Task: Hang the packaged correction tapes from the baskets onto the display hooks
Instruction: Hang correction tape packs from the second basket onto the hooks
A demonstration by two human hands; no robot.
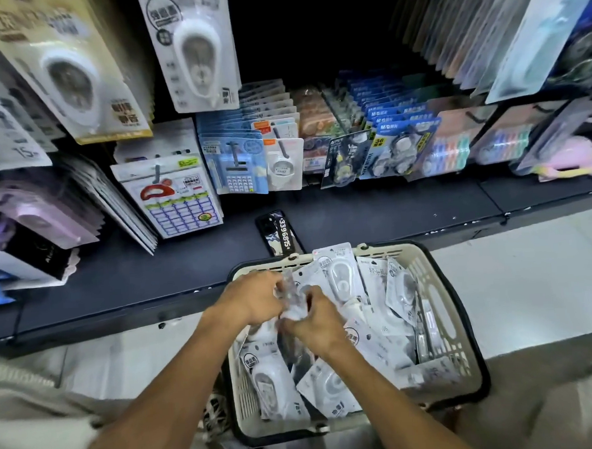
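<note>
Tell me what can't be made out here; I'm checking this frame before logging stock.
- Head view: packs gripped between left hand and right hand are motion-blurred and covered by fingers; count unclear.
- Lower layers in the basket are buried under top packs.
- Upper hook row is cut off by the top edge.
- Back-shelf labels are too small to read.

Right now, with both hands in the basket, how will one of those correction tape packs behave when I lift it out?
A pack looks light: thin card with a small plastic blister. It will probably flex a little, not flop. The glossy packs lie loosely piled in the basket, so neighbours may slide or come up with it. Both the left hand and right hand already grip some.
</note>
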